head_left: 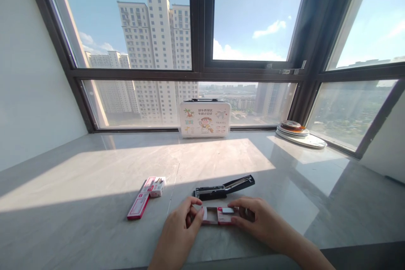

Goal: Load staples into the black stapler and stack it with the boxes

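In my feed, the left hand (182,227) and right hand (261,222) pinch opposite ends of a red-and-white box (224,218), just in front of the black stapler (211,193). Stapler: already spread open; box: only partly open, I judge.

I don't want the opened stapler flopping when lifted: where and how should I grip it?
I'd pinch the stapler across its left section, from above: it seems to lie flat, while the right section angles away and might swing. The left hand, right hand and small box crowd its near side.
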### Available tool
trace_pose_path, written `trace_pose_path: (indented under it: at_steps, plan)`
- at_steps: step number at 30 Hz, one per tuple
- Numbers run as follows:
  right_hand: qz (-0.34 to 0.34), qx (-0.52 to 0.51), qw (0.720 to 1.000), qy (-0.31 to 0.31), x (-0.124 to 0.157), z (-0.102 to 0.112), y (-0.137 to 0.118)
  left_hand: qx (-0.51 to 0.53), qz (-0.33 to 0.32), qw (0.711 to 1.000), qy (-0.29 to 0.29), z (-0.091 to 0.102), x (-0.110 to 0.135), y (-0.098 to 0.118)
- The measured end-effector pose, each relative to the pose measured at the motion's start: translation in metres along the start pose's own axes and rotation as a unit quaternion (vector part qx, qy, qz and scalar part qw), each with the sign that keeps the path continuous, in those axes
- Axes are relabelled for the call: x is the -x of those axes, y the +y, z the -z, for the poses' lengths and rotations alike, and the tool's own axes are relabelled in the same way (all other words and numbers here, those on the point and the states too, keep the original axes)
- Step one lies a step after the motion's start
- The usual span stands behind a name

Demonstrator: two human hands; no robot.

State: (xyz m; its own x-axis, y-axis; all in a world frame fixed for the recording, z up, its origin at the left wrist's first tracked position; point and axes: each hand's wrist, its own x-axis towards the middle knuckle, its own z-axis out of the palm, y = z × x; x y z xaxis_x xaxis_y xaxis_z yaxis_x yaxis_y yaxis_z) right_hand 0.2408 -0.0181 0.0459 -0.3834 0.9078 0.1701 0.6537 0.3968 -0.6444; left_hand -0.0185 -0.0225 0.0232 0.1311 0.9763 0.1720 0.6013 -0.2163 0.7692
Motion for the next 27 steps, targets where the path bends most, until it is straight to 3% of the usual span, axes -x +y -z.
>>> trace_pose_path:
  at_steps: [5, 9, 15, 20, 23, 27]
  plan:
    - [-0.001, -0.019, 1.000, -0.010, -0.011, -0.010, -0.012, -0.005, -0.005, 1.000, -0.023, -0.008, 0.001, 0.014]
    - [-0.015, 0.005, 0.999, -0.029, -0.019, -0.007, -0.018, 0.045, -0.025, 0.997, -0.065, -0.001, 0.003, 0.012]
    - [-0.009, 0.056, 0.998, -0.030, -0.032, -0.006, -0.025, -0.073, 0.000, 0.996, 0.045, 0.019, -0.025, -0.011]
    - [0.043, 0.082, 0.996, -0.001, -0.053, -0.012, -0.030, -0.100, -0.032, 0.994, -0.025, 0.022, -0.043, -0.017]
    - [0.050, 0.084, 0.995, 0.032, -0.068, -0.015, -0.032, -0.097, -0.040, 0.994, -0.029, 0.020, -0.043, -0.017]
    - [0.060, 0.077, 0.995, 0.001, -0.081, -0.019, -0.033, -0.097, -0.034, 0.994, -0.024, 0.019, -0.043, -0.018]
